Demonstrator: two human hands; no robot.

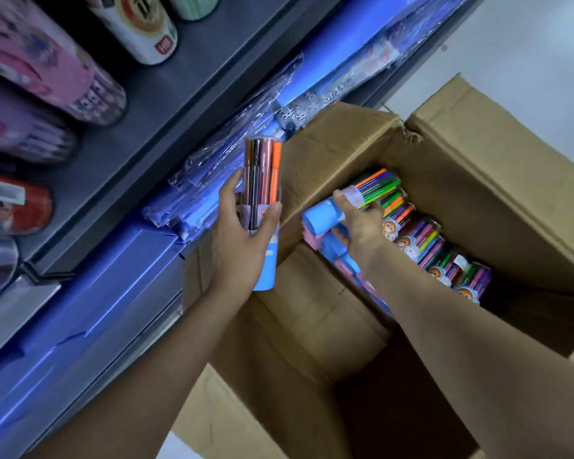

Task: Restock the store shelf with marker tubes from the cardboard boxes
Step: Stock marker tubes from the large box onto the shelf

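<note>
The fingers and thumb of the left hand [242, 233] are curled round a marker tube [262, 207], which is gripped near its middle and held upright, clear top uppermost, so that the orange and dark markers inside are seen. It is held outside the cardboard box [478, 180], just in front of the blue plastic-wrapped packs [219, 173] on the lower shelf [140, 127], probably ready for shelving. The right hand [355, 220] is closed on a second marker tube [342, 207] at its blue base; this tube is held tilted over the row of tubes [431, 246] packed side by side in the box, seemingly being drawn out by the end nearest the person. On the upper shelf, printed tubes [80, 84] are laid on their sides, bases outward, which suggests how the held tubes are to be placed.
</note>
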